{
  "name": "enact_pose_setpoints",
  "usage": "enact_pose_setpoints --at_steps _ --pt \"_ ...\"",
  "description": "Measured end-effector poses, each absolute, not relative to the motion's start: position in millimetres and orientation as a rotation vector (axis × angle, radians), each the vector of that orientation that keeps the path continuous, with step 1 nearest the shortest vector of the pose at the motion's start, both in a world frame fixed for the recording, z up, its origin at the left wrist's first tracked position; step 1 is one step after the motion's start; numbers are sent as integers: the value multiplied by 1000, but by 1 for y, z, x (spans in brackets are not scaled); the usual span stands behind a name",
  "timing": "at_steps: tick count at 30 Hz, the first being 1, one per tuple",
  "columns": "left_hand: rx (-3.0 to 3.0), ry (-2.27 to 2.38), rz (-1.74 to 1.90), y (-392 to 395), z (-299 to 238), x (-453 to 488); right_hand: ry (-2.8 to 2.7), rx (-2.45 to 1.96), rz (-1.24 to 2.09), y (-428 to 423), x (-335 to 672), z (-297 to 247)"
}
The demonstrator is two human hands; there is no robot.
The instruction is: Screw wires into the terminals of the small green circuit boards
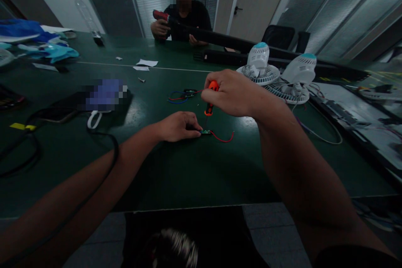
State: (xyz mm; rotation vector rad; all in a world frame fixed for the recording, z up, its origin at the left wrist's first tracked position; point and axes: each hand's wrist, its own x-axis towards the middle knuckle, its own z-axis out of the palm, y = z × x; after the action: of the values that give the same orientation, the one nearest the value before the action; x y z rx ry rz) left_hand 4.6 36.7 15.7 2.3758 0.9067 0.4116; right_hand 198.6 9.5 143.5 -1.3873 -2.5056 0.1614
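On the green table lies a small green circuit board with a red wire curling off to its right. My left hand pinches the board's left end between thumb and fingers. An orange and black screwdriver stands nearly upright above the board, its thin shaft pointing down at it; whether the tip touches I cannot tell. Wrapped around the handle is my right hand. Just beyond lies a second small board with red and blue wires.
Two white fan heads and a long panel with loose wires occupy the right. Across the table a person holds a red and black tool. A black cable crosses my left forearm; phone, paper scraps and plastic bags lie left.
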Motion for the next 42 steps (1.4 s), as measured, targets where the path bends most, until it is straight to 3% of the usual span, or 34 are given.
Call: enact_pose_setpoints --at_steps 9,31,42 --pt "2394 930 376 36 16 5 -2491 -1335 199 9 200 142" --pt "2351 923 380 34 18 8 -2493 -1452 -160 15 194 136" --pt "2356 912 397 35 17 6 -2454 -1454 -92 17 196 134"
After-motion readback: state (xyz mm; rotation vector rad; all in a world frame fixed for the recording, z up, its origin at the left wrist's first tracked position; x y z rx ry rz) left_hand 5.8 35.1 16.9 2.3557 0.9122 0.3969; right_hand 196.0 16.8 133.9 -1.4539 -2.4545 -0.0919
